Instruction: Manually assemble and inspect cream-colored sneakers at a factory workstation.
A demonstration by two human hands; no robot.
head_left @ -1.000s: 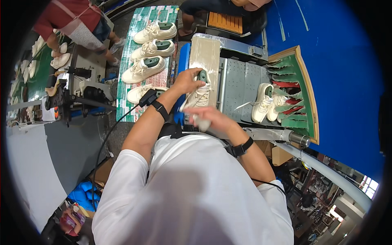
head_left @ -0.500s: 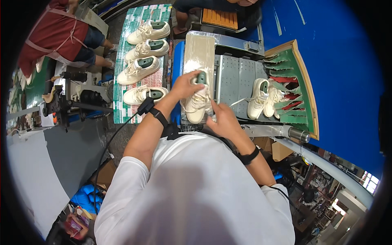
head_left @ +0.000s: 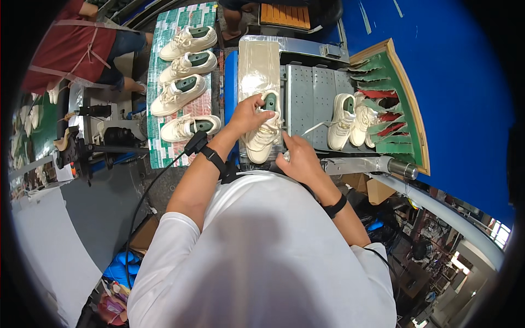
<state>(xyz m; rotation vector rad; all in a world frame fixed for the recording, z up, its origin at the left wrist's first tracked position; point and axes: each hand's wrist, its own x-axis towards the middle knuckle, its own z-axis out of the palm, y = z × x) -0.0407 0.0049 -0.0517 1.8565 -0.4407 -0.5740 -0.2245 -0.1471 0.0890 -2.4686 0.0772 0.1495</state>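
A cream lace-up sneaker [head_left: 263,143] with a dark green insert in its opening rests toe toward me on a tan, film-wrapped board [head_left: 258,65]. My left hand [head_left: 249,116] grips it by the collar, thumb across the green insert. Beside the shoe's right flank, my right hand [head_left: 302,158] is closed, with its index finger pointing toward the laces. A small whitish bit shows at its fingertips, too small to name.
Several matching sneakers [head_left: 179,97] stand on a green-and-white wrapped board [head_left: 157,139] to the left. More sneakers [head_left: 340,123] sit on a grey slatted conveyor [head_left: 313,93], beside a wooden frame with torn green strips [head_left: 407,98]. A person in a red top [head_left: 76,49] works at far left.
The whole view has shifted slightly. My left hand keeps its grip on the sneaker, and my right hand stays beside it. At far left, the person in red has changed position.
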